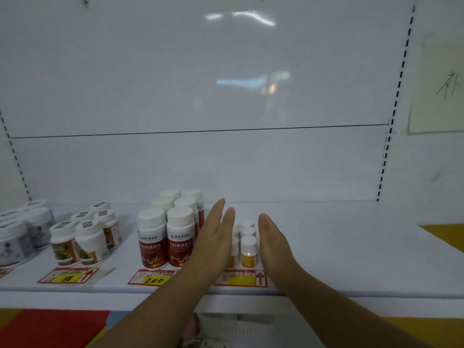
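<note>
Head view. Palms flank a cluster of small bottles on a white shelf. The left hand and the right hand both stand on edge, fingers straight and together, gripping nothing. The bottles stand upright in the gap between the palms, in short rows running away from the wrists. The left palm hides part of the nearer column. Whether either palm actually touches the bottles cannot be told.

Step in hand, as judged: squaring the cluster into a tidy block by pressing from both sides. The next move probably calls for a light, even closing of both palms, kept low on the bottle walls so that none tips. After that, the front row may need aligning above the price tag just before the wrists.

Materials and shapes: the small bottles are smooth cylinders, seemingly plastic, with white screw caps and yellow labels. Just outside the left hand stand taller red-labelled bottles, also white-capped and glossy. Their tag reads 200. Farther out on that side are squat green-labelled bottles and grey tubs. Beyond the fingertips rises a flat, faintly reflective back panel.
</note>
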`<act>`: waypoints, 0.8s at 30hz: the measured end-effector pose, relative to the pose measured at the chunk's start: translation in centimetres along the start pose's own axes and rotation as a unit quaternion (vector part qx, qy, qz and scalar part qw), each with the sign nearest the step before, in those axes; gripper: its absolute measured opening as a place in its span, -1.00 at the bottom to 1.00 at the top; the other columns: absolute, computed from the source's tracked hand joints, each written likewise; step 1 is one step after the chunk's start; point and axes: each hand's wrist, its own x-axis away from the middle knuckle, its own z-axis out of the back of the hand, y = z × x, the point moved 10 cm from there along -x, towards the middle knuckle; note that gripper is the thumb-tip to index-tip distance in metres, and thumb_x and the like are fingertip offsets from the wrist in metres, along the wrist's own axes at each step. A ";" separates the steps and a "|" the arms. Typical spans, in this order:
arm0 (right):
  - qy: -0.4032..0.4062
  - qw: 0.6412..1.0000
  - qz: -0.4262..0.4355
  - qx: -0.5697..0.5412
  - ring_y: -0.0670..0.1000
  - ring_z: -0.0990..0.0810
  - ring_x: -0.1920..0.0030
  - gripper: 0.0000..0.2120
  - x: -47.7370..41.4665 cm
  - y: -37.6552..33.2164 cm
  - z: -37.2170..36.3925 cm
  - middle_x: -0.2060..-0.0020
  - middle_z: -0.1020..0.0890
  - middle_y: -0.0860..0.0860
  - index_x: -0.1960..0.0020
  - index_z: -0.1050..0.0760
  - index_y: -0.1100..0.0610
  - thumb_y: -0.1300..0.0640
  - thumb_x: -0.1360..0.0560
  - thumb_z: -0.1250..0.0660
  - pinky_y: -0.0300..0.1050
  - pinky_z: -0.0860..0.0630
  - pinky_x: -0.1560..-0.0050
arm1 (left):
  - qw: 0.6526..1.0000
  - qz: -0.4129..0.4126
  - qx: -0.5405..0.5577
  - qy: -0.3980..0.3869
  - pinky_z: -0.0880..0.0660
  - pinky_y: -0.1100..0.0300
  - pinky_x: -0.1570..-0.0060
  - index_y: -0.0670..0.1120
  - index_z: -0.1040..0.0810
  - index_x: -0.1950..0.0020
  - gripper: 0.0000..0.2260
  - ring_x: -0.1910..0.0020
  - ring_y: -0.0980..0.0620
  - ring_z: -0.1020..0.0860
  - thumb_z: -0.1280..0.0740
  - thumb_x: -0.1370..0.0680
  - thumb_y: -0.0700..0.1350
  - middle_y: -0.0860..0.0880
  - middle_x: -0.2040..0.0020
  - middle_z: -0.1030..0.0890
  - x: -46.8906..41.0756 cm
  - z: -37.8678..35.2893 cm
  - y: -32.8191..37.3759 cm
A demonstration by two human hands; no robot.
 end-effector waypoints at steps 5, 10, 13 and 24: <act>0.003 0.995 0.002 0.100 0.06 -0.29 -0.44 -0.37 2.5 -0.6 0.0 -0.49 -0.24 0.00 -0.51 -0.10 0.02 -0.25 -0.53 0.11 0.02 -0.21 -0.46 | 0.995 0.033 -0.064 -0.070 -0.12 0.22 -0.39 -0.02 0.02 -0.55 -0.40 -0.50 0.02 -0.16 -0.19 -0.58 -0.15 0.02 -0.55 -0.11 0.9 -0.2 -3.3; 0.029 0.987 0.016 0.158 0.03 -0.40 -0.35 -0.45 4.1 -1.9 -0.4 -0.41 -0.39 0.05 -0.45 -0.28 0.08 -0.18 -0.59 0.08 -0.04 -0.23 -0.43 | 0.990 -0.017 -0.083 -0.109 -0.10 0.63 -0.02 -0.08 -0.02 -0.54 -0.48 -0.22 0.22 -0.24 -0.14 -0.61 -0.20 -0.03 -0.49 -0.25 2.2 -0.4 -3.3; 0.028 0.984 0.033 0.174 -0.01 -0.48 -0.13 -0.57 4.8 -2.6 -0.7 -0.28 -0.52 0.10 -0.32 -0.41 0.09 -0.07 -0.63 0.05 -0.16 -0.30 -0.27 | 0.989 -0.044 -0.093 -0.110 -0.14 0.43 -0.16 -0.01 0.02 -0.54 -0.47 -0.28 0.21 -0.28 -0.12 -0.62 -0.14 0.02 -0.51 -0.24 2.2 -0.5 -3.7; 0.026 0.972 0.044 0.227 0.01 -0.53 -0.16 -0.53 4.3 -2.2 -1.3 -0.22 -0.57 0.06 -0.35 -0.38 0.00 -0.15 -0.61 0.12 -0.12 -0.36 -0.25 | 0.984 -0.059 -0.130 -0.104 -0.13 0.09 -0.48 -0.04 0.06 -0.56 -0.45 -0.51 0.04 -0.17 -0.06 -0.62 0.02 0.01 -0.56 -0.12 1.5 -1.2 -5.1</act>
